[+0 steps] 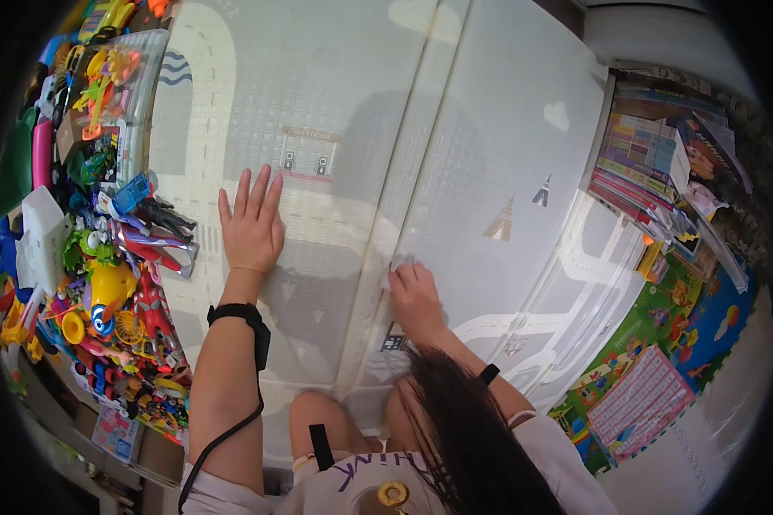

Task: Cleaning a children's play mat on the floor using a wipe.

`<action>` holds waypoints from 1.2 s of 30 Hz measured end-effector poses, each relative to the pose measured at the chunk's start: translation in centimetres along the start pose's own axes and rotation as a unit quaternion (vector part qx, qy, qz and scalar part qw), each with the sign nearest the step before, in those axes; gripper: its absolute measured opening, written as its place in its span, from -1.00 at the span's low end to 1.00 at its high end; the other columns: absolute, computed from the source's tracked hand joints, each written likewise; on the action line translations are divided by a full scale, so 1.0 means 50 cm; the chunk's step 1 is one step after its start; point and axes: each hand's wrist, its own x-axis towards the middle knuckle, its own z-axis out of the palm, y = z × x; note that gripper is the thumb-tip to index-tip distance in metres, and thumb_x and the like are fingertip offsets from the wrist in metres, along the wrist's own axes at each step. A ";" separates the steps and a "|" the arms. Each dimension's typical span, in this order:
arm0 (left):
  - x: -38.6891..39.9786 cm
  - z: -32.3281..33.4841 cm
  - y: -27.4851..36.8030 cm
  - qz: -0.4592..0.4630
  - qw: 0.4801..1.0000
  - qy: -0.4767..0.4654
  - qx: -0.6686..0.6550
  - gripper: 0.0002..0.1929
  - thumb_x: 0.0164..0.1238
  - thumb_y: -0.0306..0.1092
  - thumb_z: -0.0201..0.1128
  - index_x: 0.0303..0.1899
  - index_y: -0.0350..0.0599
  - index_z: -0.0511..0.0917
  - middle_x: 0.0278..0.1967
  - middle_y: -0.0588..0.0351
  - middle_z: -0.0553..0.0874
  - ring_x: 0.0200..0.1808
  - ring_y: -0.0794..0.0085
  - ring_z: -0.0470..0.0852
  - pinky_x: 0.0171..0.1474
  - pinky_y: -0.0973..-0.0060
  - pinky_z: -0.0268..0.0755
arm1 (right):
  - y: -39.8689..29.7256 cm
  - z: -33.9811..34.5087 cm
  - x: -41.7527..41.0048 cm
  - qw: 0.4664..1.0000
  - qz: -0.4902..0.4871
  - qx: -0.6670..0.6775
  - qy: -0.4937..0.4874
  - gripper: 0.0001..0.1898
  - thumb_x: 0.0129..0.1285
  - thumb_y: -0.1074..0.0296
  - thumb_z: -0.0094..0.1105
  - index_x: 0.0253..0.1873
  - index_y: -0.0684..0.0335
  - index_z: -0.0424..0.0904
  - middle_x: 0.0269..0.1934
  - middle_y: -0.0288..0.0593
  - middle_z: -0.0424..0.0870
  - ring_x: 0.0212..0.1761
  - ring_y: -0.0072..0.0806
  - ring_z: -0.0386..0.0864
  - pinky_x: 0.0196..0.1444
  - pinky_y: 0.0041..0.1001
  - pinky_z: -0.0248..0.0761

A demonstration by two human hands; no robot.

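Note:
A padded, folding play mat (309, 257) printed with roads, clouds and tents lies under both hands. My left hand (251, 225) rests flat on it, palm down with the fingers apart, just below a printed gas station. To the right, my right hand (417, 297) is closed on a crumpled whitish wipe or tissue (400, 262), pressed against the mat beside its long fold seam. Part of the wipe is hidden under the fingers. A black band with a cord is around my left wrist, and a dark band is on my right forearm.
Along the left edge is a large heap of plastic toys (109, 283), with a clear container (145, 96) among them. Stacked books (644, 161) stand at the right. Below them lie a colourful green and blue mat (673, 309) and a pink chart (641, 402).

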 end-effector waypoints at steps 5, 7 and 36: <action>-0.013 -0.004 -0.012 -0.006 1.000 -0.011 0.003 -0.38 0.23 -0.35 0.05 0.40 0.17 0.30 0.44 0.23 0.31 0.48 0.18 0.19 0.45 -0.17 -0.18 | 0.062 -0.056 0.088 0.995 0.003 0.098 -0.006 -0.68 0.02 0.57 0.08 -0.05 0.36 0.55 -0.23 0.04 0.48 -0.14 -0.04 0.45 -0.08 -0.17 0.40; -0.010 0.001 -0.007 -0.008 1.000 -0.008 0.000 -0.38 0.23 -0.34 0.05 0.40 0.16 0.30 0.44 0.22 0.31 0.49 0.17 0.18 0.45 -0.18 -0.18 | 0.151 -0.135 0.242 0.991 0.001 0.017 0.132 -0.57 0.03 0.62 0.08 0.08 0.36 0.53 -0.15 0.09 0.50 -0.07 0.01 0.43 -0.02 -0.14 0.38; -0.009 0.001 -0.006 0.000 1.000 -0.014 -0.006 -0.37 0.18 -0.37 0.07 0.37 0.11 0.35 0.42 0.18 0.34 0.46 0.13 0.24 0.44 -0.17 -0.14 | 0.334 -0.250 0.748 0.953 0.048 -0.264 0.142 -0.79 0.25 0.42 0.02 -0.12 0.28 0.65 -0.09 -0.10 0.57 0.01 -0.12 0.52 -0.02 -0.18 0.51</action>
